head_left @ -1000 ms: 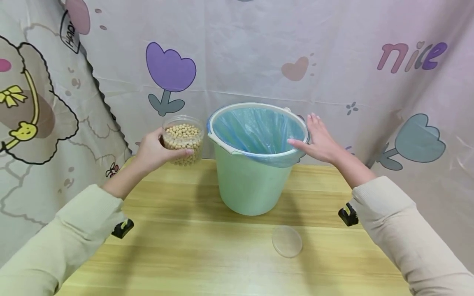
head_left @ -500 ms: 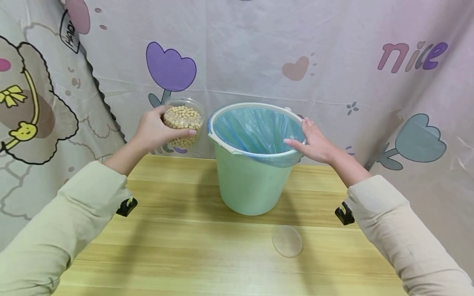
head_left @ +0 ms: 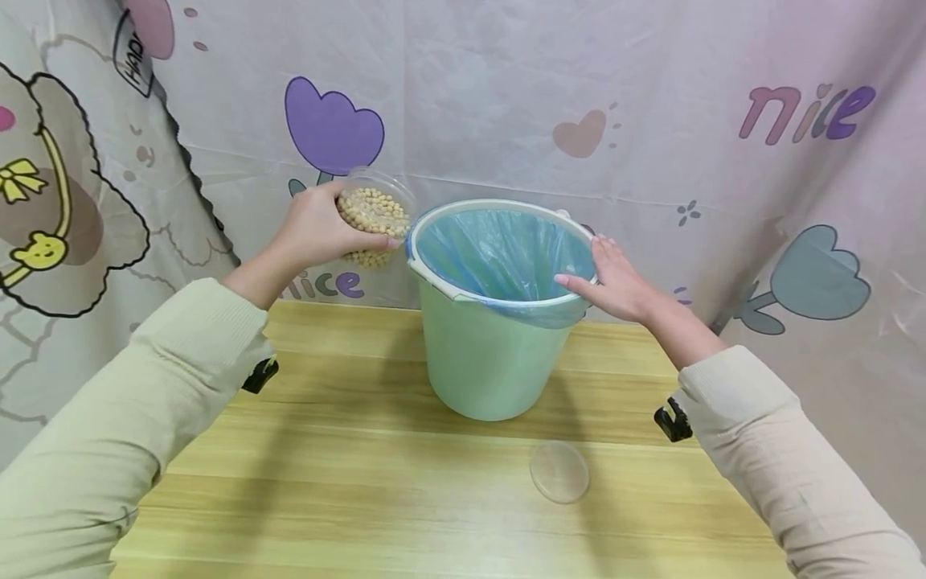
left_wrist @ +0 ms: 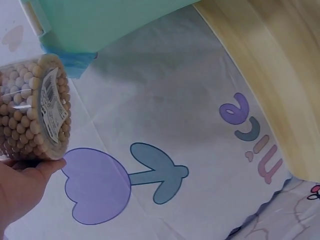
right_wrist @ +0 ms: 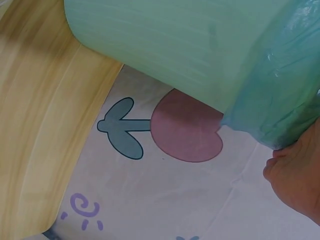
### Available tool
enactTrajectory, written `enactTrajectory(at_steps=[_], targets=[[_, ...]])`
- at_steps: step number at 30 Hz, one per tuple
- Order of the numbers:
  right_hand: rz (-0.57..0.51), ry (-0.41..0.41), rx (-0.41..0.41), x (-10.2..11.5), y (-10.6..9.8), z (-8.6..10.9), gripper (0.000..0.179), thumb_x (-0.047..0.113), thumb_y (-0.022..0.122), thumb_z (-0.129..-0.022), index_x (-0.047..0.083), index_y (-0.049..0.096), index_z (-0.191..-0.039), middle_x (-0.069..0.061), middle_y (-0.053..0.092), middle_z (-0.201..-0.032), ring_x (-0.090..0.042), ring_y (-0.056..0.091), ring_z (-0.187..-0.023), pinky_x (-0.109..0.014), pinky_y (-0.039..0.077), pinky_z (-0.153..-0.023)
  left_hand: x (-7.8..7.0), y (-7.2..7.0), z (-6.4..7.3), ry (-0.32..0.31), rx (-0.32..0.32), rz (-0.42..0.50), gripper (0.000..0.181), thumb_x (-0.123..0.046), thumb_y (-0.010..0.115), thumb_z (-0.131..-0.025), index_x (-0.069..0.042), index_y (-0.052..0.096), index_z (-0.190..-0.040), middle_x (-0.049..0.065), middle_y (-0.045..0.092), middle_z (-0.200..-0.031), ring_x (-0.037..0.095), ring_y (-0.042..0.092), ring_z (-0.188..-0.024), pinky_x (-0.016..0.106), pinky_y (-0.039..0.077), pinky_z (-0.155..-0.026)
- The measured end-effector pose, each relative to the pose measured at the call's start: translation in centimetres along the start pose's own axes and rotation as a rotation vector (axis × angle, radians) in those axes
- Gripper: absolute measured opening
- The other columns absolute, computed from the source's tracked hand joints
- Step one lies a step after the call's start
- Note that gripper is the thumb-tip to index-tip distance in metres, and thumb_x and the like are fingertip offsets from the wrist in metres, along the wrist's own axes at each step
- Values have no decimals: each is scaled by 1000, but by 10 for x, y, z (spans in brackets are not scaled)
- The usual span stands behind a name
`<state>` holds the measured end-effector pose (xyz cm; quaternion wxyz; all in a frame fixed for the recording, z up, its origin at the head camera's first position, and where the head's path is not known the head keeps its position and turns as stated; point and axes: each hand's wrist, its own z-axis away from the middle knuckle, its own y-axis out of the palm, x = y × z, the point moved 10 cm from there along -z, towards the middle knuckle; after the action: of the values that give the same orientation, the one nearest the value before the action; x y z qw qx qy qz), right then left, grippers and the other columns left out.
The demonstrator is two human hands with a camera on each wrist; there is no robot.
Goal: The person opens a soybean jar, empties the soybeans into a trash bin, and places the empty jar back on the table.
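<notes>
A clear round jar [head_left: 374, 213] of pale yellow soybeans is gripped by my left hand [head_left: 316, 227], thumb on the near side. It is raised above table height at the left rim of a light green bucket [head_left: 492, 366], its open mouth tipped toward the bucket. The left wrist view shows a white label [left_wrist: 53, 107] on the jar's base. A blue plastic bag [head_left: 506, 256] lines the bucket and folds over its rim. My right hand [head_left: 620, 281] rests on the bucket's right rim with straight fingers, the thumb reaching over the edge.
A clear round lid [head_left: 559, 472] lies on the wooden table [head_left: 405, 498] in front of the bucket. The bucket's white handle [head_left: 434, 281] hangs along its near left rim. Behind the table hangs a printed cloth [head_left: 477, 104], also covering both sides.
My left hand has lifted the jar and brought it right, tilting it toward the bucket. My right hand has shifted slightly left onto the rim. Bucket and lid stay in place.
</notes>
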<state>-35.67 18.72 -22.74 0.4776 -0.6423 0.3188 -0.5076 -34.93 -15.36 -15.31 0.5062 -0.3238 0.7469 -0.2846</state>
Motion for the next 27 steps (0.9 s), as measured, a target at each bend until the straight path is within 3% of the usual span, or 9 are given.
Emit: enactTrajectory(at_steps=[17,23,27], targets=[[-2,-11,-22,1,-3,1,98,61,37,-89,-9,-3,-144,-25,-11,-152,-37,-10,-142,-56,1,-116,-16,7,-17,-1,6,-94,86,-36,82,-63,5,43,-128,24,53,-123,39,45,-117,52,43,-98],[-8,-14,-20,1,0,1,98,62,36,-89,-8,-4,-144,-25,-12,-152,-37,-12,-142,-56,0,-116,-20,17,-21,30,46,-163,90,-35,80,-65,3,38,-134,25,51,-126,40,47,-118,53,41,-101],[-14,-12,-29,-1,0,1,97,60,37,-90,-8,-4,-144,-24,-11,-152,-37,-12,-142,-55,0,-116,-24,20,-22,56,50,-165,85,-32,81,-64,3,41,-130,24,53,-124,39,48,-117,53,41,-101]])
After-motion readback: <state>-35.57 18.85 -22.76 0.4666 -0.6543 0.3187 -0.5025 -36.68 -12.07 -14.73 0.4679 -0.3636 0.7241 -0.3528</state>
